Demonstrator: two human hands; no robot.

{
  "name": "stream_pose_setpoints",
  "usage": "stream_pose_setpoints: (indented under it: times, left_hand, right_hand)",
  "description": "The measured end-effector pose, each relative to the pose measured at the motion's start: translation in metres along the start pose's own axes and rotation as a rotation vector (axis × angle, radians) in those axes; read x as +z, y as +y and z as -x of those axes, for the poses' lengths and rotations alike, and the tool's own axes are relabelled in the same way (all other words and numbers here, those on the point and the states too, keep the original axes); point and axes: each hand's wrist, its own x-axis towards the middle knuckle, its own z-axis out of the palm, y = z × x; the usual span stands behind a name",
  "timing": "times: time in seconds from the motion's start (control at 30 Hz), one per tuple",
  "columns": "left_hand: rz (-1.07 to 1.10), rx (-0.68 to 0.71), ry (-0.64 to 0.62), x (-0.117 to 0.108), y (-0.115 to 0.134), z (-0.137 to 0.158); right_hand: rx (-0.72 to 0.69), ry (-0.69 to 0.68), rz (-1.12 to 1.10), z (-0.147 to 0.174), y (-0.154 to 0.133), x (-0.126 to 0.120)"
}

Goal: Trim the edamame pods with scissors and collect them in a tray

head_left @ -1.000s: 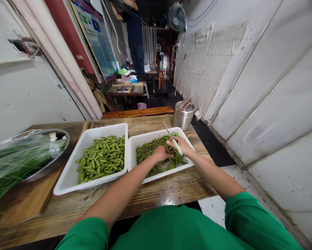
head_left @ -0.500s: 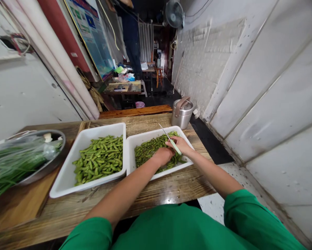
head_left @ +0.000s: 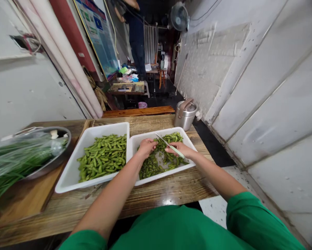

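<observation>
My right hand (head_left: 180, 148) is closed round the pale green handle of a small knife (head_left: 177, 151), its thin blade pointing up and to the left over the right white tray (head_left: 188, 137). Across from it, my left hand (head_left: 146, 147) is pinched shut near the blade tip, and what sits between its fingertips is too small to make out. Below both hands lie green soybean pods (head_left: 150, 168), with the tray bottom showing in the middle. The left white tray (head_left: 67, 177) holds a heap of plumper-looking soybean pods (head_left: 103, 154).
A metal bowl (head_left: 68, 140) with bagged green onions (head_left: 23, 156) rests on a cutting board (head_left: 36, 198) at left. A steel pot (head_left: 184, 116) with a brown handle stands behind the right tray. Farther back are a bench (head_left: 140, 111) and a standing person (head_left: 136, 45).
My left hand has come up out of the pods and moved left and away from me. A bare patch of tray bottom now shows. The knife remains in my right hand.
</observation>
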Motion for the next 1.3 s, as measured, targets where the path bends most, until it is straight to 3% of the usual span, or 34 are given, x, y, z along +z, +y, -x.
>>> stream_pose_setpoints:
  times: [0.27, 0.53, 0.8, 0.93, 1.0, 1.17, 1.3]
  left_hand:
    - [0.001, -0.023, -0.185, 0.0023, 0.0046, 0.0039]
    - [0.058, -0.106, -0.314, -0.0016, 0.0008, 0.0027]
    - [0.094, -0.17, -0.203, -0.0014, 0.0001, 0.0019]
    - [0.111, -0.196, -0.246, -0.0017, 0.0004, 0.0013]
    - [0.167, -0.192, -0.207, -0.002, 0.0026, 0.0006]
    - [0.336, -0.135, -0.108, -0.0029, 0.0083, -0.001]
    - [0.304, -0.091, -0.071, -0.0007, 0.0051, -0.0016]
  right_hand:
    - [-0.036, 0.045, 0.162, 0.0017, -0.0011, -0.0026]
    - [0.073, -0.017, 0.114, 0.0012, 0.007, -0.0005]
    - [0.032, 0.044, 0.155, 0.0017, 0.0034, 0.0018]
    - [0.062, 0.029, 0.07, 0.0013, 0.0057, 0.0024]
    - [0.067, 0.034, -0.02, 0.0001, 0.0062, 0.0025]
    - [0.128, -0.097, -0.204, -0.0029, 0.0068, 0.0046]
    - [0.106, -0.123, -0.236, -0.0027, 0.0074, 0.0065]
